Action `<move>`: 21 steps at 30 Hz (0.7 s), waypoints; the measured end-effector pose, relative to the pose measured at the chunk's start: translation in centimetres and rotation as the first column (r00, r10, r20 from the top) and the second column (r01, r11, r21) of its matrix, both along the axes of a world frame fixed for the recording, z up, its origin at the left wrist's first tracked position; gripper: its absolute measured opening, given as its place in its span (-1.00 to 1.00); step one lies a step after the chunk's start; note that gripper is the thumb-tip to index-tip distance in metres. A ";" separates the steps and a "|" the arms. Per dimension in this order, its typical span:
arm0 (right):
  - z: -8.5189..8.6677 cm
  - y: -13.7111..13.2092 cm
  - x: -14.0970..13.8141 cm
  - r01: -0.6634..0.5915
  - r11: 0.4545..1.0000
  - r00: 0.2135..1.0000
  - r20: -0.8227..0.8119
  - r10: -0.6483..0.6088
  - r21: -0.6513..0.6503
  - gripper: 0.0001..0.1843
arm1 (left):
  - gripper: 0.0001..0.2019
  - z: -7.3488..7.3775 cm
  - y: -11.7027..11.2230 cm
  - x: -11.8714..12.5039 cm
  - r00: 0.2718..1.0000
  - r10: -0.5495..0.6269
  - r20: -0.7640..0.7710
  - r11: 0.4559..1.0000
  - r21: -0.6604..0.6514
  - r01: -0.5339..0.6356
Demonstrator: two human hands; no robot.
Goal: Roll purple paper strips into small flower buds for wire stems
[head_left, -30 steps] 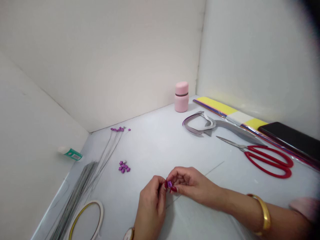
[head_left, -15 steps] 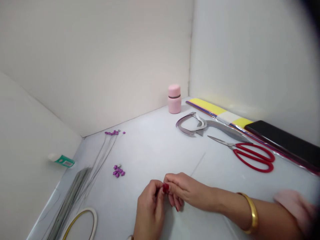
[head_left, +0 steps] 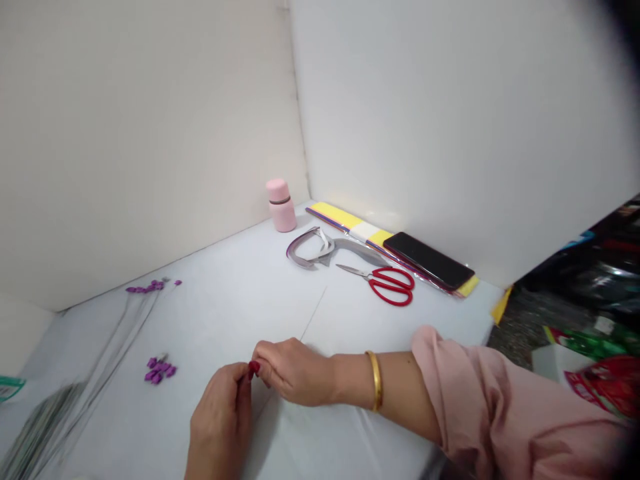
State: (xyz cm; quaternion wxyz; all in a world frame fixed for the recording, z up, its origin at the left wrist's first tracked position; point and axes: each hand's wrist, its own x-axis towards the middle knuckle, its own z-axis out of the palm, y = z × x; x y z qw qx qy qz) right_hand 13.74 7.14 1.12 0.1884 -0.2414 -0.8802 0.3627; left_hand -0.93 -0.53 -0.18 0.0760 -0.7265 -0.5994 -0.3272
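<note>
My left hand [head_left: 220, 420] and my right hand [head_left: 290, 370] meet near the front of the white table [head_left: 240, 313], fingertips pinched together at one spot. Whatever they pinch is hidden by the fingers; a second ago a small purple piece showed there. A thin wire [head_left: 314, 315] runs from under my right hand toward the back. My right wrist wears a gold bangle [head_left: 375, 390] below a pink sleeve [head_left: 475, 400]. A small heap of purple pieces [head_left: 160, 370] lies to the left of my hands.
Wires with purple tips [head_left: 150, 288] and a wire bundle [head_left: 40, 427] lie at the left. At the back are a pink jar [head_left: 281, 205], curled paper strips [head_left: 310, 245], red scissors [head_left: 390, 285], a black phone [head_left: 427, 260] and coloured sheets [head_left: 345, 217]. The table ends at the right, beside packets [head_left: 600, 373].
The view has swung to the right, so everything sits further left. My hands stay pinched together. The purple piece seen between the fingertips is now covered by them.
</note>
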 end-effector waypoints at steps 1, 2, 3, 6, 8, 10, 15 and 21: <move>-0.1 0.0 0.0 0.017 0.998 1.000 0.004 -0.017 0.058 -0.79 | -0.85 0.1 0.0 0.1 1.000 0.017 0.010 1.000 -0.006 -0.017; -0.2 -0.1 0.0 0.025 0.994 1.000 0.009 -0.026 0.110 -0.80 | -0.86 0.1 0.0 0.1 0.999 0.027 0.019 1.000 -0.013 -0.027; -0.4 -0.1 0.0 0.026 0.987 1.000 0.013 -0.028 0.156 -0.80 | -0.86 0.1 0.0 0.1 0.999 0.035 0.025 0.999 -0.014 -0.035; -0.8 0.1 -0.2 0.021 0.963 0.999 0.018 -0.027 0.269 -0.76 | -0.87 -0.1 -0.1 -0.1 0.999 0.044 0.001 0.999 0.011 -0.044; -1.0 0.2 -0.3 0.016 0.946 1.000 0.017 -0.023 0.323 -0.75 | -0.87 -0.3 -0.2 -0.1 0.998 0.052 -0.025 0.998 0.036 -0.051; -1.1 0.2 -0.4 0.014 0.934 1.000 0.011 -0.019 0.357 -0.74 | -0.87 -0.4 -0.2 0.0 0.997 0.066 -0.047 0.996 0.058 -0.063; -1.3 0.3 -0.4 0.050 0.935 0.999 -0.027 -0.044 0.352 -0.74 | -0.86 -0.4 0.1 0.6 0.991 0.096 -0.096 0.991 0.105 -0.085; -1.3 0.3 -0.1 0.084 0.971 0.992 -0.109 -0.060 0.225 -0.78 | -0.90 -0.3 -0.1 1.4 0.987 0.106 -0.120 0.988 0.125 -0.090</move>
